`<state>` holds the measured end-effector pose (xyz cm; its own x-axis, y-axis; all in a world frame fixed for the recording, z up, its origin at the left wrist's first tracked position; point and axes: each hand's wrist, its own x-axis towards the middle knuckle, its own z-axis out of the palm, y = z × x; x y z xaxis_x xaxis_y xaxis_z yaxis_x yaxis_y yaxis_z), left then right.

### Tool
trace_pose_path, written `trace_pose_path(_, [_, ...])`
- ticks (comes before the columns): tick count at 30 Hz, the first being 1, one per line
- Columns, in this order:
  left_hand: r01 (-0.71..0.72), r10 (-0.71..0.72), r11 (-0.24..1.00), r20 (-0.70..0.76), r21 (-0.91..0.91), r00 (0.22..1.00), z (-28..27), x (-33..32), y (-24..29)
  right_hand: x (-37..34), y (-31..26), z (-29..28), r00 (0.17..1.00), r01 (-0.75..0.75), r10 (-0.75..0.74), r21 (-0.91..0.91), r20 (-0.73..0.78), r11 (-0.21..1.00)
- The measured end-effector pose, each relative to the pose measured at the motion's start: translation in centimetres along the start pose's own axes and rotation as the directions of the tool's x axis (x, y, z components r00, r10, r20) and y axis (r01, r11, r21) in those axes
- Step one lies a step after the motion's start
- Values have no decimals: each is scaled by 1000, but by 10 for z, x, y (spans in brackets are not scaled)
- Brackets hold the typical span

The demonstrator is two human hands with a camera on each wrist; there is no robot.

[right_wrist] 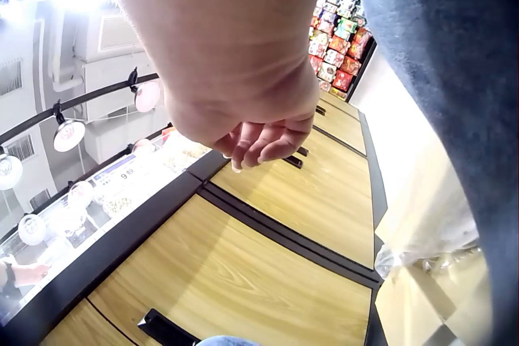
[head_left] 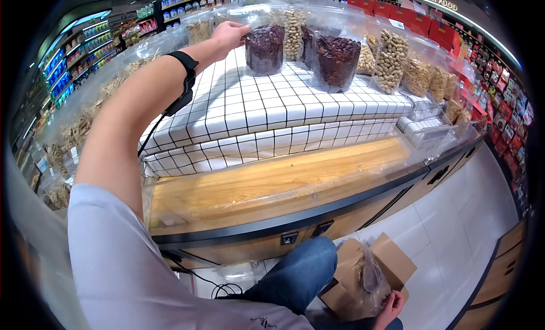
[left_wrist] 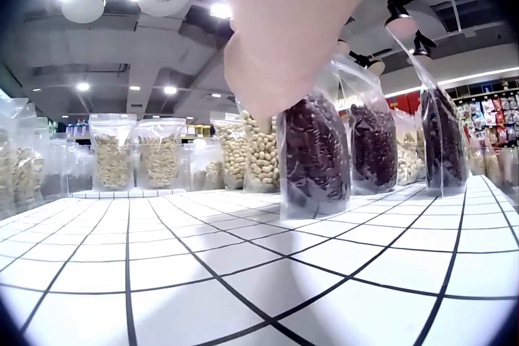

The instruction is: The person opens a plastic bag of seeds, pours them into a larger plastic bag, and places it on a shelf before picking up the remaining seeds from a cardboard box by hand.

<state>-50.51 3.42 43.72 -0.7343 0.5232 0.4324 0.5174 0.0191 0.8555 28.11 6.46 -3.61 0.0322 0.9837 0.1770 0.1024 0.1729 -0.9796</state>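
Note:
My left hand (head_left: 230,36) reaches out over the white tiled counter top (head_left: 244,103) and pinches the upper left edge of a clear bag of dark red-brown dried pieces (head_left: 265,50). That bag stands upright on the tiles; in the left wrist view my hand (left_wrist: 280,46) covers its top. A second bag of the same dark pieces (head_left: 336,60) stands to its right, with a bag of pale nuts in shells (head_left: 293,33) behind. Low at my right side, my right hand (head_left: 390,308) hangs with loosely curled fingers, holding nothing, beside an opened cardboard box (head_left: 397,259).
A clear plastic bag (head_left: 373,279) lies in the box on the floor. Below the tiles runs a wooden ledge (head_left: 272,179) with a clear guard along its front. More bags of nuts (head_left: 392,60) line the right side, and others (head_left: 71,131) the left. Cables (head_left: 227,287) lie below.

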Motion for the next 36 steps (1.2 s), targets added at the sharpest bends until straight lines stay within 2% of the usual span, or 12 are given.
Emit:
trace_pose_path(2, [4,-12,996,78,94,997,1,-12,7,1,4,3,1000,-19,20,21,-24,1000])
trace_pose_path(4, [249,-327,855,102,454,939,5,-38,8,0,4,5,1000,-18,18,20,-3,1000])
trace_pose_path(6, [273,-344,825,56,495,937,12,-49,-2,-1,-8,15,1000,-15,14,20,17,1000])
trace_pose_path(8, [288,-356,873,110,393,928,16,-45,-10,-8,-29,27,999,-47,47,-20,14,999])
trace_pose_path(19, [214,-329,861,184,462,926,27,-27,-27,-15,-41,31,998,-68,68,-27,-15,997])
trace_pose_path(24, [287,-383,787,68,547,921,38,-41,-4,-16,-43,27,996,-91,90,-41,-16,995])
trace_pose_path(27, [230,-352,806,130,546,927,29,-48,10,-18,-49,13,986,-149,151,-35,67,988])
trace_pose_path(29, [163,-358,815,264,556,896,14,-53,26,-19,-57,6,986,-138,140,-27,87,990])
trace_pose_path(32, [71,-317,819,345,570,884,-16,-26,24,-13,-80,-16,979,-16,56,-201,195,980])
trace_pose_path(33, [-61,-351,827,600,558,719,-52,21,12,-10,-81,-26,980,6,40,-228,197,974])
trace_pose_path(35, [-95,-320,596,344,797,883,3,-107,103,-3,-93,-38,965,107,-41,-247,258,963])
trace_pose_path(36, [-100,-281,502,272,859,920,26,-166,141,-2,-93,-44,965,122,-66,-213,253,969])
